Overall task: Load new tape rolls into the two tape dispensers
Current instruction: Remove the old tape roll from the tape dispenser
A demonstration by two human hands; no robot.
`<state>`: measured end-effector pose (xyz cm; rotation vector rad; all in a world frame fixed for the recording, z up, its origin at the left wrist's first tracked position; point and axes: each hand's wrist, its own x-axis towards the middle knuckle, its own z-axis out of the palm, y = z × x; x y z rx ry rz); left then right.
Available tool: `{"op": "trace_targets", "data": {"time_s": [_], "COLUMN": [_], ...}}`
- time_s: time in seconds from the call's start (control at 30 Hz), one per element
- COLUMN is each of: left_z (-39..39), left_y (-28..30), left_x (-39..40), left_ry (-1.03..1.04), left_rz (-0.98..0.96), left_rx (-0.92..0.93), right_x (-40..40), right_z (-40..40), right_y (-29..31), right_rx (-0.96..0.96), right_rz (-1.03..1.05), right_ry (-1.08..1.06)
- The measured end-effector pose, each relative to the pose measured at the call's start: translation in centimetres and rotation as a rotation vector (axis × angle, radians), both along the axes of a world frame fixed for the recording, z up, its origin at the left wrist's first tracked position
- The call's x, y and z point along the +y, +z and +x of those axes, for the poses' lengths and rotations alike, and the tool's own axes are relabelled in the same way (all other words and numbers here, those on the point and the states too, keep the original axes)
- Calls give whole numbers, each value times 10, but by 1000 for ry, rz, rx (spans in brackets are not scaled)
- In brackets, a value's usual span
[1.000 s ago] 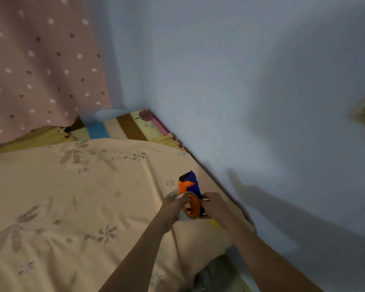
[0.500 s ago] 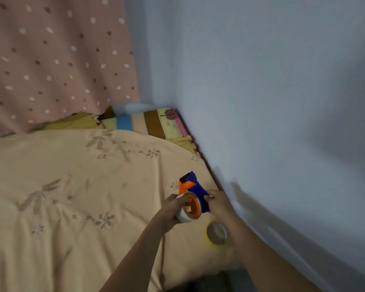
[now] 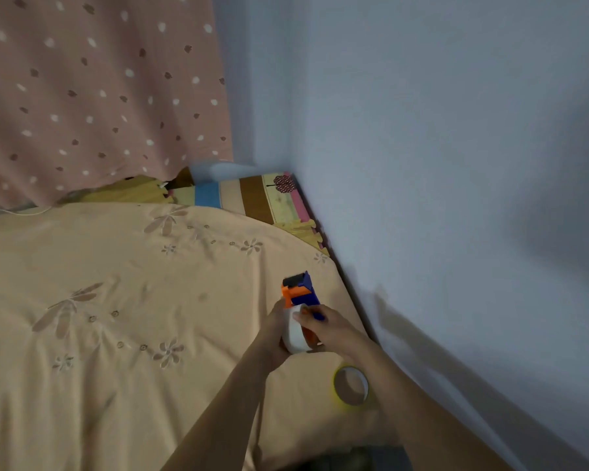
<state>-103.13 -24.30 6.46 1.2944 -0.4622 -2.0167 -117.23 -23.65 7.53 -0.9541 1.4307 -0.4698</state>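
A blue and orange tape dispenser [image 3: 301, 289] is held over the bed near the wall. A white tape roll [image 3: 295, 331] sits on its orange hub. My left hand [image 3: 274, 329] grips the roll and dispenser from the left. My right hand [image 3: 327, 326] holds the roll's right side, thumb on its top. A second tape roll [image 3: 351, 385] with a yellow edge lies flat on the bedspread just below my right forearm. Only one dispenser is in view.
A peach bedspread [image 3: 116, 317] with flower stitching covers the bed. A grey-blue wall [image 3: 456, 198] runs along its right edge. A striped pillow [image 3: 252, 195] lies in the far corner under a pink dotted curtain [image 3: 99, 90].
The view has shifted, so the yellow-edged roll now shows. The white roll has turned edge-on to me, and my right thumb has moved onto its top.
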Motion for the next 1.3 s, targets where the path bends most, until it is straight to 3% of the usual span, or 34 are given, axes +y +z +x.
{"op": "trace_targets", "data": {"time_s": [0.2, 0.37, 0.57, 0.7, 0.77, 0.87, 1.3], "left_z": [10, 14, 41, 48, 50, 53, 62], "left_y": [-8, -13, -21, -29, -32, -33, -32], "left_x": [-12, -22, -27, -27, -27, -28, -30], "left_ry": [-1, 158, 180, 164, 160, 160, 109], "left_rz": [45, 29, 6, 16, 20, 32, 69], "left_rx": [-173, -184, -292, -288, -281, -279, -245], "right_x": [-14, -34, -41, -39, -37, -35, -43], "right_z": [-4, -14, -28, -30, -28, -24, -12], "right_y": [-22, -26, -48, -75, -85, -98, -112], "right_rx": [-46, -88, 252, 636, 739, 775, 805], "right_rz": [5, 46, -153, -196, -183, -134, -65], "right_ry": [-47, -189, -165, 38, 163, 259, 274]}}
